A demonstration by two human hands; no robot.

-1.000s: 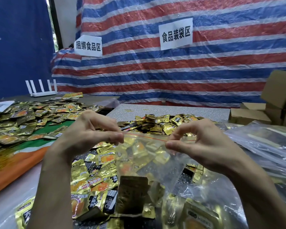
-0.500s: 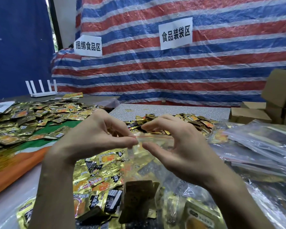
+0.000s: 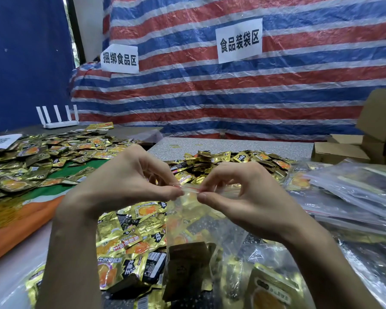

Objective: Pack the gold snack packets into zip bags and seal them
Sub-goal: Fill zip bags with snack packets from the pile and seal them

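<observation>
while the clear zip bag [image 3: 194, 221] hangs upright over the counter [image 3: 232, 146], the left grip [image 3: 125, 186] and right grip [image 3: 250, 197] each pinch its red-lined top strip between thumb and forefinger, their fingertips nearly touching at the middle. gold snack packets [image 3: 187, 264] sit in the bag's bottom, below both grips, with loose packets [image 3: 129, 241] heaped on the counter beneath the left wrist
</observation>
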